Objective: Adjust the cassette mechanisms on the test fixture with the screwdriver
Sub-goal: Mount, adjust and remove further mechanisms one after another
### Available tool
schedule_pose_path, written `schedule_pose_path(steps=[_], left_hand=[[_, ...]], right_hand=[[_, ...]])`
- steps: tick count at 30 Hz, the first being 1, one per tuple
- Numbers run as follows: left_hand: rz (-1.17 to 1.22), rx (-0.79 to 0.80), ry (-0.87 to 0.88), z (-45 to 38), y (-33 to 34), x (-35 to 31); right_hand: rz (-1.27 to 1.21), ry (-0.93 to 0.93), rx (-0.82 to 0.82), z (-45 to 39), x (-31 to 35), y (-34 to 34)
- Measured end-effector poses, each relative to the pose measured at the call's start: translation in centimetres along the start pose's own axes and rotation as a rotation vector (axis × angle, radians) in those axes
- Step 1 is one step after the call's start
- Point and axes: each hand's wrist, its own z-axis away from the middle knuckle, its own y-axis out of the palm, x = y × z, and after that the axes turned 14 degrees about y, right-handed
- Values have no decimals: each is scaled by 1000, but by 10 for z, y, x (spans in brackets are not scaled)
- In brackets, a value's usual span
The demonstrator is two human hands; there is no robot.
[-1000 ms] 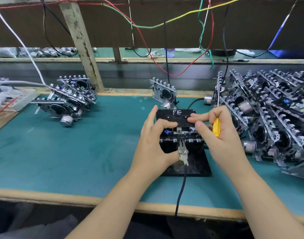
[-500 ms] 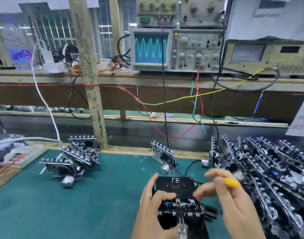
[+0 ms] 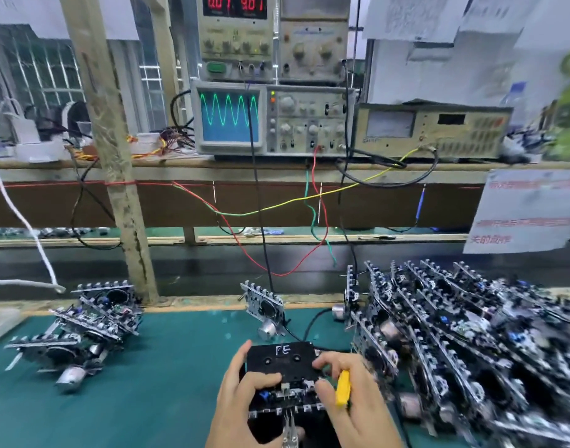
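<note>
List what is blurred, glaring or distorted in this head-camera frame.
Head view: motion blur smears the pile of mechanisms at right and the paper notice, its red text unreadable; the oscilloscope trace and the red digits above glow bright but legible; wide-angle distortion tilts the wooden post; both hands and the yellow screwdriver stay fairly sharp.

Both hands on black test fixture (image 3: 282, 360); right hand (image 3: 351, 402) holds yellow screwdriver (image 3: 343, 388); tip seemingly hidden.
</note>
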Motion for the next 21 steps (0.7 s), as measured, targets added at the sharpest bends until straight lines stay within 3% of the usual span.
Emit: schedule_pose_path(steps=[21], left_hand=[[65, 21, 43, -5, 2, 8]], right_hand=[[61, -53, 29, 4, -15, 7]])
